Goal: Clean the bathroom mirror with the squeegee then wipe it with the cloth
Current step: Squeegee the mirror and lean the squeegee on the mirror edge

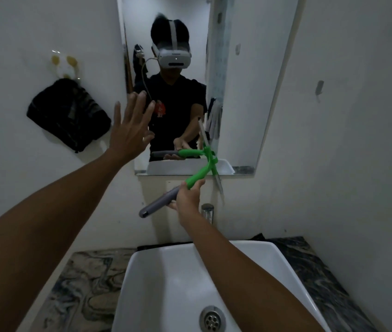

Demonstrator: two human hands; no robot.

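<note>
Our right hand (186, 196) has its fingers (198, 184) curled tight around the squeegee with the green plastic neck and grey handle (183, 188), gripping where green meets grey. From that grip the handle runs down and left toward us, while the neck rises up and right to the thin blade, which stands nearly upright at the lower right part of the tall frameless wall mirror (242, 92). Our left hand (129, 130) is spread wide, holding nothing, at the mirror's left edge. The dark cloth (69, 116) hangs on the left wall, nearer the left hand.
</note>
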